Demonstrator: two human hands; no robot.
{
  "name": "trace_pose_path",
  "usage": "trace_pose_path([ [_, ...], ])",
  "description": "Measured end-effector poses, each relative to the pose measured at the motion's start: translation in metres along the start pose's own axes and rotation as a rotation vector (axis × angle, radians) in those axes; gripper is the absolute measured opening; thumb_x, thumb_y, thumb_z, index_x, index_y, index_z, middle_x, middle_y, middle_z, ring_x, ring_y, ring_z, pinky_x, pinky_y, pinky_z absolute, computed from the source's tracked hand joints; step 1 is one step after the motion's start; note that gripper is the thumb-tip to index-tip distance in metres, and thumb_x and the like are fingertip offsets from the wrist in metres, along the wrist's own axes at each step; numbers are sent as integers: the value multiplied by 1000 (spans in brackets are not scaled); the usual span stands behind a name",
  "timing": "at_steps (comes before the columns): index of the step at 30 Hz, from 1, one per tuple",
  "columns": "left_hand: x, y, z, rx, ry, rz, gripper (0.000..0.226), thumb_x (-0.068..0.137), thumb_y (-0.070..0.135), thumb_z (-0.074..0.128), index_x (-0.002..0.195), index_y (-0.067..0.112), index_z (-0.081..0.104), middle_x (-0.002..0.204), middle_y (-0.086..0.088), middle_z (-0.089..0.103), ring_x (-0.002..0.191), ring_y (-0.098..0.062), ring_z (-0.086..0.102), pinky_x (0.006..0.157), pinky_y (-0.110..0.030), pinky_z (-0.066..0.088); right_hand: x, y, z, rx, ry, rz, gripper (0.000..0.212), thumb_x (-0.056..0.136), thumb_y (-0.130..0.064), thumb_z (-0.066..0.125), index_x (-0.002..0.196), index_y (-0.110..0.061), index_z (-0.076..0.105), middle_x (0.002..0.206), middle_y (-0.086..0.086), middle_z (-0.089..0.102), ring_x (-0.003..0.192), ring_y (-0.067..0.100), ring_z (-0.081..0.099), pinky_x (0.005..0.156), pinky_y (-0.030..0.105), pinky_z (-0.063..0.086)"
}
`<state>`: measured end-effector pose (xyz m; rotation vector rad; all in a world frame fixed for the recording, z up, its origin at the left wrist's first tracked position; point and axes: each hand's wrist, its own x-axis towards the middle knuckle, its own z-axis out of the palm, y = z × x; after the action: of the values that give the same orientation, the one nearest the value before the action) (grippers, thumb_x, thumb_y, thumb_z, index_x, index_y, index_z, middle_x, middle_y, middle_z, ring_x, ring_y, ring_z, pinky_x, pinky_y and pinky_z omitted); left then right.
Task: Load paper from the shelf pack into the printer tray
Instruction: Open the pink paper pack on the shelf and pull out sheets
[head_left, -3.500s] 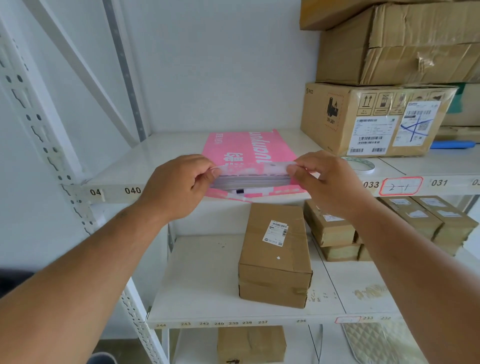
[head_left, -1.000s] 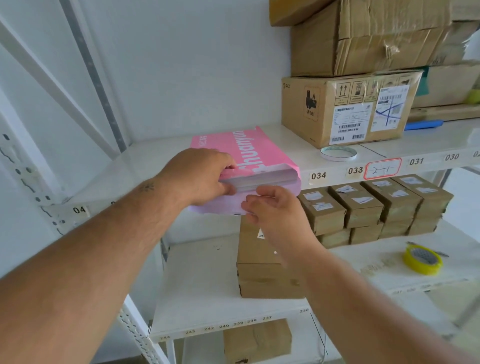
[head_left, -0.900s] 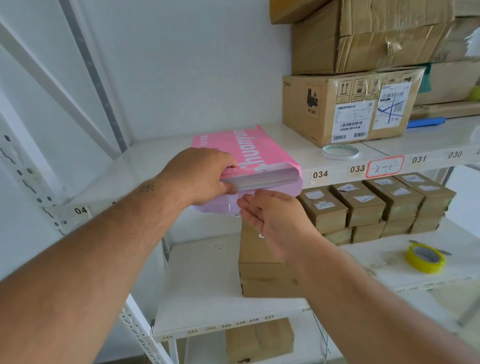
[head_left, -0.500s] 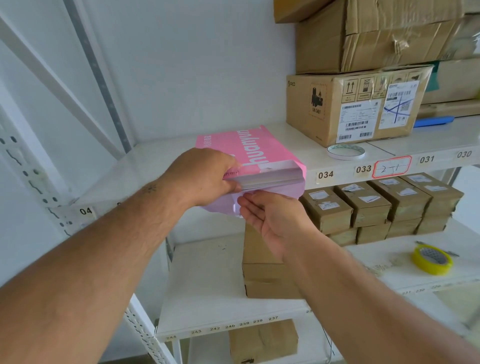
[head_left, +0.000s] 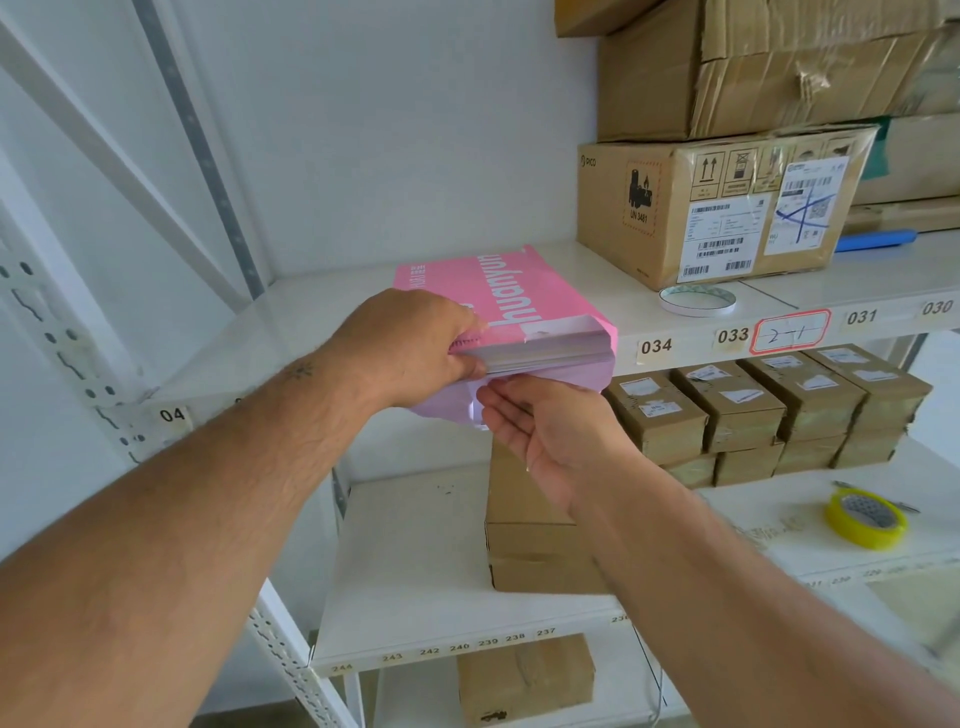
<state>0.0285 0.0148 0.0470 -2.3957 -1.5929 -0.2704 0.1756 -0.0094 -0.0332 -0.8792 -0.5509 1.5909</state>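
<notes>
Head view shows my right hand (head_left: 545, 431) now turned palm-up and spread under the pink paper pack (head_left: 498, 306) at the shelf (head_left: 675, 332) front edge, while my left hand (head_left: 410, 348) stays pinching the sheets (head_left: 550, 351), so lifting a stack out looks imminent.

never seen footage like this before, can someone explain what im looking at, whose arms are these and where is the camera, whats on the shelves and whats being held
There is no machine here: a person wears one camera on the head, looking forward and down, so both bare arms reach in from the bottom of the picture.

They stand at a white metal shelf with numbered edge labels. On it lies a pink pack of paper, its near end open so the white sheets show. The left hand grips the sheets at the open end. The right hand is open, palm up, just beneath the pack's flap, holding nothing.

Also on that shelf: a labelled cardboard box with more cartons above, and a white tape ring. The shelf below holds small brown boxes and a yellow tape roll. No printer is in view.
</notes>
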Motion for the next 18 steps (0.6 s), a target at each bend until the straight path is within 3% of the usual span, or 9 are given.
trace_pose_path([
  [2,-1,0,-1,30,2,23,48,97,51,62,143,38,58,140,6,65,120,-24,62,78,-26,36,0,0,1,-7,-7,-7,18,99,6,61,113,0,70,119,25,76,114,34,74,81,32,65],
  [6,-1,-2,-2,130,-13,97,52,99,54,55,147,34,55,136,6,67,118,-25,63,94,-33,50,1,0,3,-42,-15,-34,21,99,5,62,115,-5,71,116,20,78,110,30,75,83,32,65],
  [14,4,-7,4,268,46,227,38,99,51,49,124,24,60,95,1,72,77,-26,63,70,-38,55,4,1,6,-76,24,-55,13,96,1,69,102,-9,74,108,18,80,103,27,78,80,32,66],
  [18,5,-8,5,277,58,238,36,99,49,48,120,22,60,94,0,71,72,-24,56,66,-36,53,4,2,9,-90,95,-56,15,95,3,64,98,-9,72,104,19,79,96,27,80,75,33,66],
])
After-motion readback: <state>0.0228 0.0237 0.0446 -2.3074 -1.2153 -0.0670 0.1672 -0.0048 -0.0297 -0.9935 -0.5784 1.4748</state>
